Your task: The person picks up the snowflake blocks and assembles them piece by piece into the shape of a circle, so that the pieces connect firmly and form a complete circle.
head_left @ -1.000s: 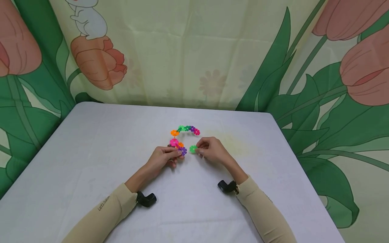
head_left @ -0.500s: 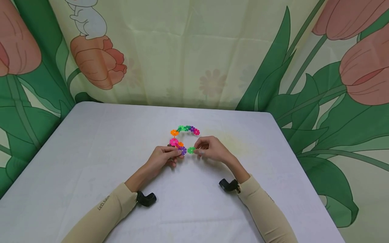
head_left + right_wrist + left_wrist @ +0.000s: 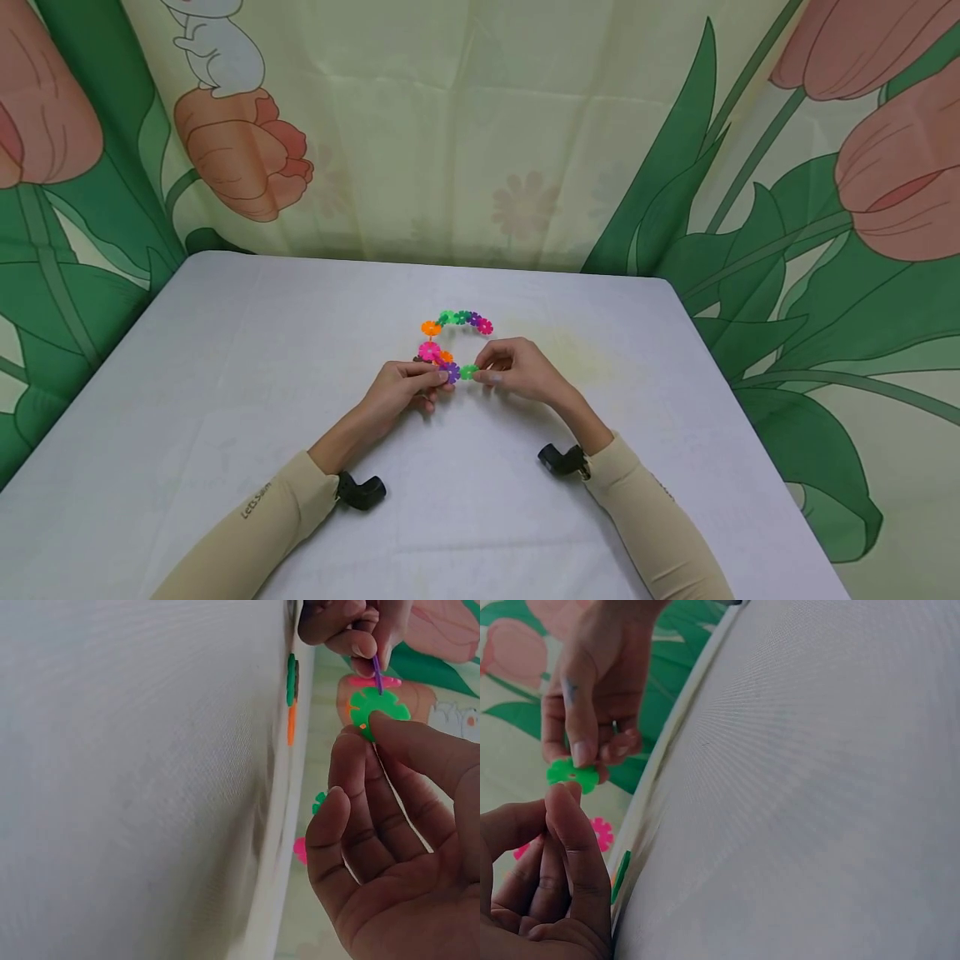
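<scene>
My left hand (image 3: 397,390) pinches a purple flower-shaped snowflake disc (image 3: 453,372) between thumb and fingers. This disc is at the near end of a curved chain of interlocking discs, with a pink disc (image 3: 430,351) and an orange disc (image 3: 431,327) along it. From the right, my right hand (image 3: 525,368) pinches a bright green snowflake disc (image 3: 468,372) by its edge. In the right wrist view the purple disc (image 3: 378,675) is edge-on, right at the rim of the green disc (image 3: 390,703). The left fingers hide part of the purple disc.
The chain curves away to a pink-red disc (image 3: 486,326) at its far right end, past several green discs (image 3: 453,317). A white cloth covers the table (image 3: 300,333). Behind it hangs a curtain (image 3: 465,150) printed with tulips. Each wrist wears a black camera (image 3: 362,493).
My right hand has moved slightly left, bringing the green disc from a gap up to the purple disc's edge. The left hand and the chain have stayed in place.
</scene>
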The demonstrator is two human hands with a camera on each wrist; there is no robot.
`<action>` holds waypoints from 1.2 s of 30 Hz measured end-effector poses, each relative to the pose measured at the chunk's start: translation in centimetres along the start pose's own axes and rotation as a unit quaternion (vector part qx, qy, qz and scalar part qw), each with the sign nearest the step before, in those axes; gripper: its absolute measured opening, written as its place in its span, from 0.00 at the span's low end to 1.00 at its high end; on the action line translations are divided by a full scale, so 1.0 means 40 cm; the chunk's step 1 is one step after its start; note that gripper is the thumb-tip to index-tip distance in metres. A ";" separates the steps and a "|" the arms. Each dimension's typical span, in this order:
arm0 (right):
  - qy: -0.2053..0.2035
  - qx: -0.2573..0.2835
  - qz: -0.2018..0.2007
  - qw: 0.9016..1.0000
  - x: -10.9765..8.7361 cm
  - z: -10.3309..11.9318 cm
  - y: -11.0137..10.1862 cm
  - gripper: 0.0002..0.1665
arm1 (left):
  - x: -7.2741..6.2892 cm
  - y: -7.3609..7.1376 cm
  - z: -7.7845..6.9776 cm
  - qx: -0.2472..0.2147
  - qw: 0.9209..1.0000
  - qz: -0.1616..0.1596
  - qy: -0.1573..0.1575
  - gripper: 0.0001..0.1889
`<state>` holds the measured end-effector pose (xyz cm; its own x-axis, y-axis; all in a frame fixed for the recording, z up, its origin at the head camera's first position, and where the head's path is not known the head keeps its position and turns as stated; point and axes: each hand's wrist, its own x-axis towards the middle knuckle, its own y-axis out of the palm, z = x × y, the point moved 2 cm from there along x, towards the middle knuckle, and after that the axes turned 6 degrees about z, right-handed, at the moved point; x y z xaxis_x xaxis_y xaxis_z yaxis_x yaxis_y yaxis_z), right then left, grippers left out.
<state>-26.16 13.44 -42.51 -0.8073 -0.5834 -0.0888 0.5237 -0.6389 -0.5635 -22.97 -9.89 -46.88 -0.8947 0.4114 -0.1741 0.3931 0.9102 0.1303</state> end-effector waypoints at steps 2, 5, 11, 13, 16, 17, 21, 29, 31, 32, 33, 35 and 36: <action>0.001 -0.002 -0.002 1.000 0.000 0.003 0.000 0.06 | 0.000 0.000 0.000 -0.001 1.000 -0.001 0.000 0.16; 0.005 -0.007 -0.007 1.000 0.000 0.006 0.001 0.06 | -0.001 0.000 0.000 0.000 1.000 -0.002 -0.001 0.17; -0.001 -0.035 -0.024 0.999 0.000 0.012 0.005 0.06 | -0.002 -0.001 0.000 0.000 1.000 -0.001 0.002 0.17; -0.007 -0.048 -0.032 0.998 0.000 0.013 0.006 0.05 | -0.002 -0.002 -0.001 0.001 1.000 -0.001 0.003 0.17; -0.015 -0.065 -0.046 0.997 0.001 0.016 0.008 0.05 | -0.003 -0.001 -0.002 -0.001 1.000 -0.001 0.004 0.17; -0.015 -0.070 -0.051 0.996 0.000 0.017 0.008 0.05 | -0.003 -0.001 -0.002 -0.002 1.000 -0.001 0.004 0.17; -0.017 -0.091 -0.069 0.993 -0.001 0.018 0.012 0.04 | -0.003 -0.001 -0.003 -0.004 1.000 -0.002 0.003 0.17; -0.024 -0.104 -0.081 0.991 -0.004 0.024 0.017 0.03 | -0.004 -0.001 -0.002 -0.010 1.000 -0.004 0.001 0.17; -0.024 -0.104 -0.082 0.991 -0.004 0.024 0.018 0.03 | -0.004 -0.001 -0.001 -0.010 1.000 -0.004 0.001 0.17; -0.024 -0.105 -0.082 0.991 -0.004 0.024 0.019 0.03 | -0.004 -0.001 -0.001 -0.011 1.000 -0.005 0.000 0.17; -0.024 -0.106 -0.083 0.991 -0.004 0.025 0.020 0.03 | -0.004 -0.001 0.000 -0.012 1.000 -0.005 -0.001 0.17; -0.026 -0.106 -0.083 0.991 -0.003 0.024 0.021 0.03 | -0.005 -0.001 0.000 -0.014 1.000 -0.005 -0.002 0.16; -0.028 -0.105 -0.084 0.991 -0.004 0.023 0.022 0.03 | -0.005 -0.002 0.001 -0.014 1.000 -0.005 -0.001 0.16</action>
<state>-25.33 12.50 -42.23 -0.8585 -0.5089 0.0629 0.3108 -0.6140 -0.7256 -22.80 -10.02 -46.88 -0.8978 0.4026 -0.1784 0.3780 0.9124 0.1567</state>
